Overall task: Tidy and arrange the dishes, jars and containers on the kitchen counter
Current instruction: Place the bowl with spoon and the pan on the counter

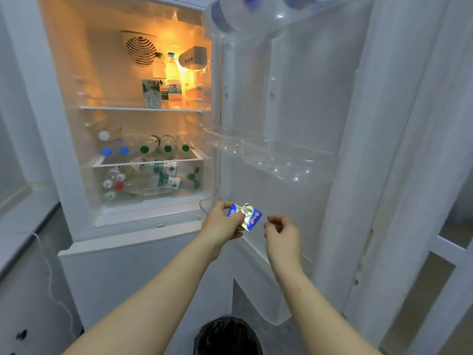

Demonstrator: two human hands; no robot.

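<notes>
I stand in front of an open white fridge point(76, 155). My left hand point(221, 224) grips a small blue and silver foil packet point(247, 216), partly crumpled, held in front of the lower part of the fridge door point(294, 98). My right hand point(282, 235) hovers just right of the packet with its fingers loosely curled and nothing in them. Inside the fridge several bottles point(153, 146) lie on the lower shelf and in the clear drawer point(151, 180). Upright bottles and a carton point(151, 93) stand on the upper shelf.
The door's clear shelf point(271, 160) hangs above my hands. Large water bottles point(225, 14) fill the top door rack. A bin lined with a black bag point(227, 336) stands on the floor below my arms. A counter edge point(23, 226) runs along the left.
</notes>
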